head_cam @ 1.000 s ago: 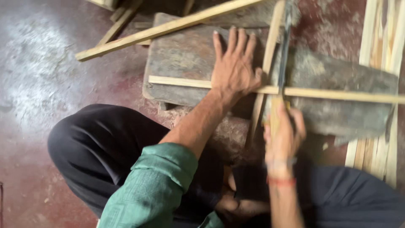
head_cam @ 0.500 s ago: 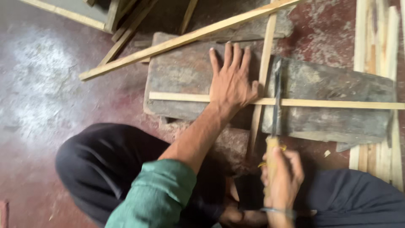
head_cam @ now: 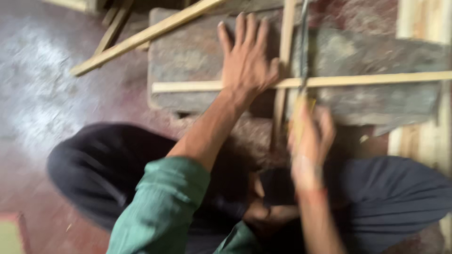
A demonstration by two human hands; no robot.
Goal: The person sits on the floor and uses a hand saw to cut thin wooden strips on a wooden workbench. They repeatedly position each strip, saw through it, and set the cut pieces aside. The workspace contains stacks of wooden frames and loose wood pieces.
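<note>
Forward along the wooden block (head_cam: 197, 51) goes the saw (head_cam: 303, 47), its blade crossing the thin strip (head_cam: 367, 80); right hand (head_cam: 310, 136), blurred, seemingly grips its handle, left hand (head_cam: 245, 61) splayed, pinning the strip mid-block.

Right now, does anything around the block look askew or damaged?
The worn grey wooden block has a ragged, chipped lower right edge. Loose pale wooden strips lie at mixed angles across and beside it. The picture is motion-blurred, so finer damage cannot be told.

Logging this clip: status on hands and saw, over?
Left hand flat, pinning wooden strip on worn block. Right hand gripping handsaw, blade at strip. Frame blurred. Nothing obstructing.
</note>
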